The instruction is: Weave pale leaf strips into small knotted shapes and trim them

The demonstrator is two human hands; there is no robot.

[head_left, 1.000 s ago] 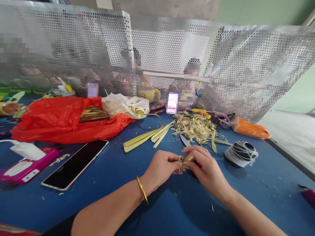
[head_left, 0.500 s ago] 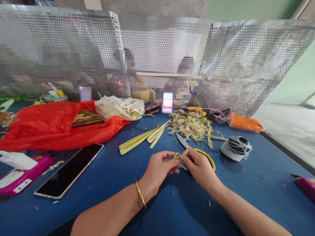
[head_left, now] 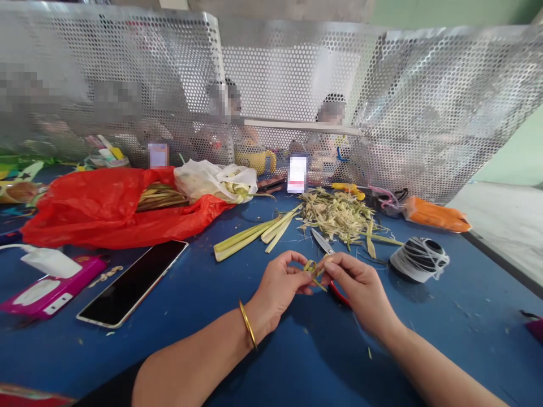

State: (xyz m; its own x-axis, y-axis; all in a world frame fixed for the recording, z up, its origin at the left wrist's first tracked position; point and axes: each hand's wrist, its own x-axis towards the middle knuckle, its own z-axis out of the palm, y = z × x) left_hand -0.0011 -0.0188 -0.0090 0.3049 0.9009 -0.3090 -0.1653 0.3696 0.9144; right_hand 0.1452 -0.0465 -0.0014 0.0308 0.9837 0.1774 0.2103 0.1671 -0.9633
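Note:
My left hand [head_left: 285, 280], with a gold bangle on the wrist, pinches a small looped piece of pale green leaf strip [head_left: 311, 267] between thumb and fingers. My right hand [head_left: 355, 281] is closed on the same leaf strip from the other side, its thumb and forefinger pressed together. Both hands are held close together above the blue table. Just beyond and partly under my right hand lie scissors [head_left: 322, 242], their blades pointing away and a red handle loop showing below. Long cut leaf strips [head_left: 246, 234] lie farther off to the left.
A heap of leaf scraps [head_left: 337, 215] lies beyond the hands, with a thread spool [head_left: 418, 260] to its right. At left are a red bag [head_left: 93, 209], a phone [head_left: 133, 282] and a magenta power strip [head_left: 55, 291]. A perforated metal screen [head_left: 292, 73] borders the back; people sit behind it.
My right hand has turned and shifted slightly on the leaf strip, covering the yellow part of the scissors and exposing the red handle. The whole view has shifted a little.

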